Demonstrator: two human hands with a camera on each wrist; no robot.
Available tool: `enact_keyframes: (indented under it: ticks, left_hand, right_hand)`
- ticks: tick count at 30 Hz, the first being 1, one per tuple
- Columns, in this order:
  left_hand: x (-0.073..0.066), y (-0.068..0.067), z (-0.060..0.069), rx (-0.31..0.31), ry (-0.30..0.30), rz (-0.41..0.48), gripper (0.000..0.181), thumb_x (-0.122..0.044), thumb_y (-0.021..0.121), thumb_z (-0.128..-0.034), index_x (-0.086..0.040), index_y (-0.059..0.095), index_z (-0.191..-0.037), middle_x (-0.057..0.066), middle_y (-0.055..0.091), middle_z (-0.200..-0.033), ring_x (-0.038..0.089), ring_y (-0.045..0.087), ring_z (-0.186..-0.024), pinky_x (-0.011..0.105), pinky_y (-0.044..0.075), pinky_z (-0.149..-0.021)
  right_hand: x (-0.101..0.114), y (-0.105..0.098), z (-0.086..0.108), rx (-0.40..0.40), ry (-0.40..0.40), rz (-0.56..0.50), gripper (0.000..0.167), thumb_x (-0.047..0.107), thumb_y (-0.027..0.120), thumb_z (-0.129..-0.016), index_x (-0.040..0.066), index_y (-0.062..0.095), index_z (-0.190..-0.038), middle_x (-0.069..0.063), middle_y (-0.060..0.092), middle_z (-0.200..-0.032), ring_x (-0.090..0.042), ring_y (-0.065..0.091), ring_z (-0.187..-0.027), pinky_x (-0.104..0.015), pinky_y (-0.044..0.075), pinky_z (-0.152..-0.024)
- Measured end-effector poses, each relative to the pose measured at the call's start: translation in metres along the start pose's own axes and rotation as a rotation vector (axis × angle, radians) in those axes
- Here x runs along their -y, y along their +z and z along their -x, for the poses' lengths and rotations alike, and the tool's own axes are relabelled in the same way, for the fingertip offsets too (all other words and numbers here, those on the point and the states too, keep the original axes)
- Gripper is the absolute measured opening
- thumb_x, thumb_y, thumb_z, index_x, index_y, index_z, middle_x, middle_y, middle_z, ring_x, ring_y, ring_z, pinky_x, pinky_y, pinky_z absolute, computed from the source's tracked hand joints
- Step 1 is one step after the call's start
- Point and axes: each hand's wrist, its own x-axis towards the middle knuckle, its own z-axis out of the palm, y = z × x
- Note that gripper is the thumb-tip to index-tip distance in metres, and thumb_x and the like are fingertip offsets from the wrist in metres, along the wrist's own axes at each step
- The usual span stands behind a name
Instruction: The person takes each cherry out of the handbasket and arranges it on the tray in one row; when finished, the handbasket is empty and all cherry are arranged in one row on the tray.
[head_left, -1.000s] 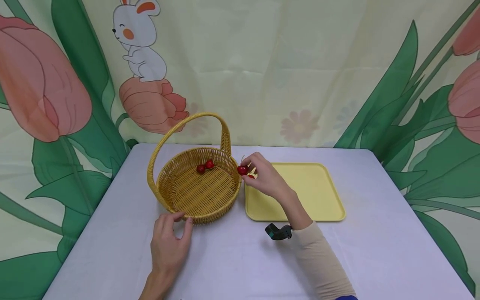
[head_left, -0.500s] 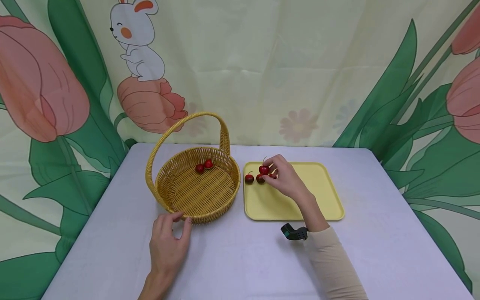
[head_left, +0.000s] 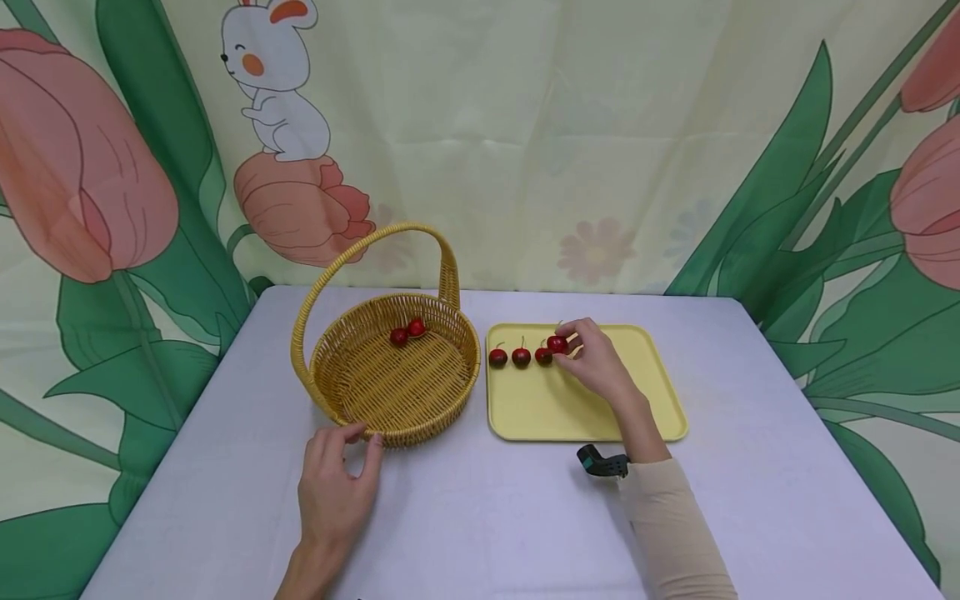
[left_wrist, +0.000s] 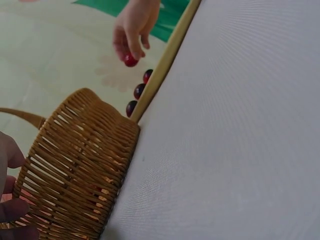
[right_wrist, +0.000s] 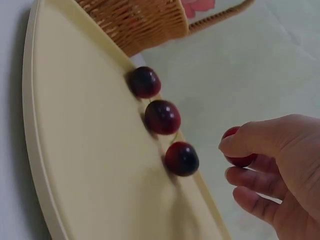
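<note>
A dark red cherry (head_left: pixel 557 344) is pinched between the thumb and fingers of my right hand (head_left: pixel 600 367), above the upper part of the yellow tray (head_left: pixel 525 417). In the right wrist view the held cherry (right_wrist: pixel 242 159) is partly covered by the thumb. Three cherries with stems (head_left: pixel 521 357) stand in a row on the tray just left of that hand. My left hand (head_left: pixel 333 483) touches the near rim of the round wicker basket (head_left: pixel 405 437) with relaxed fingers, thumb and index apart. Inside the basket lie two cherries (head_left: pixel 407 332) near its back wall.
The basket's tall arched handle (head_left: pixel 330 275) rises on its left and back. Basket and tray stand close side by side on a white-covered table (head_left: pixel 480 517). Behind them hangs a printed curtain (head_left: pixel 510 167) with tulips and a rabbit.
My right hand has moved right from beside the basket to over the tray, carrying the cherry. The row of cherries on the tray has come into sight. The left hand stays put.
</note>
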Motion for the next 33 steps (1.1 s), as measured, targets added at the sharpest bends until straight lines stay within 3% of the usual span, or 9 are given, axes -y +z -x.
enact_keyframes:
  ticks: [4, 14, 20, 27, 33]
  left_hand:
    - [-0.001, 0.000, 0.000, 0.015, -0.015, -0.009, 0.023, -0.014, 0.078, -0.0818, -0.004, 0.069, -0.101, 0.006, 0.063, -0.093, 0.021, 0.060, -0.091, 0.020, 0.040, -0.073]
    - [-0.004, -0.001, 0.000, 0.050, -0.054, -0.034, 0.025, -0.016, 0.078, -0.0831, -0.004, 0.068, -0.103, 0.006, 0.062, -0.094, 0.021, 0.059, -0.092, 0.040, 0.050, -0.072]
    - [-0.004, -0.002, 0.000, 0.048, -0.053, -0.032, 0.024, -0.016, 0.078, -0.0830, -0.005, 0.068, -0.102, 0.007, 0.062, -0.093, 0.021, 0.059, -0.091, 0.040, 0.050, -0.072]
    - [-0.003, -0.001, 0.000, 0.039, -0.044, -0.032, 0.024, -0.015, 0.078, -0.0825, -0.005, 0.068, -0.102, 0.006, 0.062, -0.093, 0.020, 0.059, -0.091, 0.032, 0.045, -0.072]
    - [-0.004, -0.001, -0.001, 0.049, -0.054, -0.040, 0.025, -0.016, 0.078, -0.0830, -0.005, 0.068, -0.102, 0.007, 0.062, -0.094, 0.021, 0.059, -0.091, 0.039, 0.049, -0.072]
  right_hand:
    - [-0.011, 0.000, 0.000, 0.000, 0.046, 0.003, 0.037, 0.007, 0.074, -0.087, 0.001, 0.059, -0.121, -0.016, 0.057, -0.120, -0.029, 0.064, -0.098, -0.040, 0.054, -0.085]
    - [-0.023, 0.000, 0.004, 0.040, 0.102, -0.005, 0.035, 0.003, 0.073, -0.088, -0.002, 0.059, -0.120, -0.019, 0.057, -0.120, -0.030, 0.064, -0.096, -0.039, 0.054, -0.083]
    - [-0.029, 0.003, 0.005, 0.052, 0.135, -0.008, 0.036, 0.005, 0.073, -0.089, -0.001, 0.059, -0.122, -0.018, 0.058, -0.121, -0.029, 0.064, -0.097, -0.039, 0.052, -0.083]
    - [-0.033, 0.006, 0.004, 0.064, 0.143, -0.018, 0.036, 0.006, 0.073, -0.089, -0.001, 0.059, -0.121, -0.018, 0.060, -0.120, -0.029, 0.063, -0.097, -0.039, 0.052, -0.085]
    - [-0.032, 0.004, 0.004, 0.060, 0.152, -0.013, 0.036, 0.005, 0.073, -0.089, -0.002, 0.059, -0.122, -0.019, 0.059, -0.120, -0.029, 0.062, -0.097, -0.039, 0.051, -0.084]
